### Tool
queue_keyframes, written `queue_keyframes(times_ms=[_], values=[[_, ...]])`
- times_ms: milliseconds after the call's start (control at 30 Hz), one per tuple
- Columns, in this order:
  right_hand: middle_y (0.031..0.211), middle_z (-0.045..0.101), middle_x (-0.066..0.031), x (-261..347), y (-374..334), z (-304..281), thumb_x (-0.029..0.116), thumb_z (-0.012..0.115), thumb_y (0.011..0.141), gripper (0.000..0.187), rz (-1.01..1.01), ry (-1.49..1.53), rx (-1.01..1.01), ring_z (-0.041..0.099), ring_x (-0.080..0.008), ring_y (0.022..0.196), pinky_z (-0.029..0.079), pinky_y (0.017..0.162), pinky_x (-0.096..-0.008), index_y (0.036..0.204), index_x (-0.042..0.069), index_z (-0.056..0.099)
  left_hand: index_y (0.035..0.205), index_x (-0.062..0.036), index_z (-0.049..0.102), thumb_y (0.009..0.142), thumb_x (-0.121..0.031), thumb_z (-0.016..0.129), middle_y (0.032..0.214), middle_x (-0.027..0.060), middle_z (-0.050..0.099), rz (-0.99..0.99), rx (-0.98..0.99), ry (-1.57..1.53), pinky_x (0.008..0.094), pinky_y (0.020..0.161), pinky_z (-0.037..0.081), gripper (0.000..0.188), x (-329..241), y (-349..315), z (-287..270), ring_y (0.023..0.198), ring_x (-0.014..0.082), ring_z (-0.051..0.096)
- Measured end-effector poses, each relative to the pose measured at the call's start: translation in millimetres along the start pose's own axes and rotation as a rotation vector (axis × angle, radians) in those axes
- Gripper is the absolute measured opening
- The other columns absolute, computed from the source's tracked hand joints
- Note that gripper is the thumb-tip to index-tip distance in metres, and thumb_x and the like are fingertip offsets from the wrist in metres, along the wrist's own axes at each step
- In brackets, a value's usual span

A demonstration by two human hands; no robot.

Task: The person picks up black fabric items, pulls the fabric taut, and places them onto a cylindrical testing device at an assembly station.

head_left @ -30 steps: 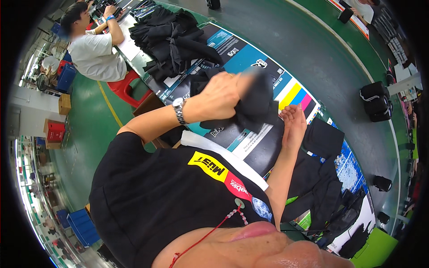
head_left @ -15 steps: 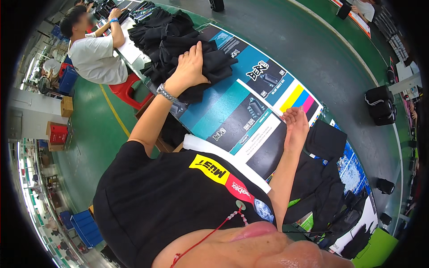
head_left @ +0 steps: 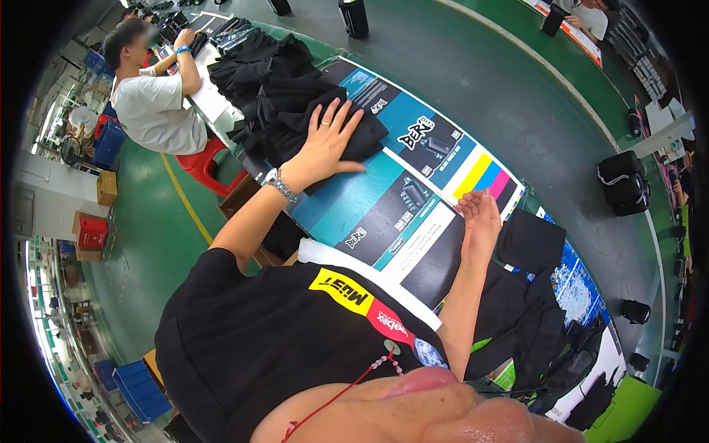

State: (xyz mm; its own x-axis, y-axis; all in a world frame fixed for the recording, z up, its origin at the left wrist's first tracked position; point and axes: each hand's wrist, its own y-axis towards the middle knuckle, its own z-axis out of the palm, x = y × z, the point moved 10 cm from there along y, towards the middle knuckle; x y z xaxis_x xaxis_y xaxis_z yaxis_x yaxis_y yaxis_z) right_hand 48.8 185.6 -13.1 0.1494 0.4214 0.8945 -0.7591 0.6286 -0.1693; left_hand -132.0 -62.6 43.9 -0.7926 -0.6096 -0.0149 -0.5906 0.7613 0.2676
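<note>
The left hand [head_left: 321,153] lies open, fingers spread and palm down, on the near end of the black cloth pile [head_left: 258,81], upper left of centre; its thumb reaches past the cloth. The right hand [head_left: 480,225], right of centre, is loosely curled over the sheet [head_left: 358,188], with nothing visible in its grasp.

The pile looks loose and uneven, so a sideways push could make its upper layers slide; a drag on the cloth might also ruck the sheet beneath.

The cloth is matte, soft and creased, its edges overlapping. The sheet looks smooth and slightly glossy, banded in teal, black and white, with yellow, blue and magenta blocks. A pale padded strip [head_left: 369,273] runs along its near side. At right, flat black pieces [head_left: 532,240] lie by a blue-and-white sheet [head_left: 580,288]; upper left, a co-worker [head_left: 159,111] sits on a red stool [head_left: 210,166].
</note>
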Motion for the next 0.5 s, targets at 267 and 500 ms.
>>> queue_keyframes(times_ms=[267,500], values=[[0.081,0.062,-0.0091,1,-1,0,0.025,0.050,0.099,0.028,-0.001,0.003,-0.010,0.061,-0.0158,0.074,0.050,0.069,-0.0285,0.092,-0.001,0.057,0.123,-0.0019,0.052,0.080,-0.036,0.068,0.130,0.0143,0.049,-0.006,-0.259,0.077,0.0456,0.110,0.021,0.057,18,26,-74,0.131,0.0305,0.037],[0.081,0.062,-0.0090,2,1,2,0.025,0.051,0.099,0.028,-0.006,-0.015,-0.024,0.061,-0.0157,0.073,0.051,0.068,-0.0282,0.091,-0.001,0.057,0.090,-0.0085,0.068,0.075,-0.016,0.070,0.088,0.0056,0.059,-0.189,-0.208,0.198,0.0353,0.088,0.041,0.017,119,31,-72,0.096,0.0236,0.056]])
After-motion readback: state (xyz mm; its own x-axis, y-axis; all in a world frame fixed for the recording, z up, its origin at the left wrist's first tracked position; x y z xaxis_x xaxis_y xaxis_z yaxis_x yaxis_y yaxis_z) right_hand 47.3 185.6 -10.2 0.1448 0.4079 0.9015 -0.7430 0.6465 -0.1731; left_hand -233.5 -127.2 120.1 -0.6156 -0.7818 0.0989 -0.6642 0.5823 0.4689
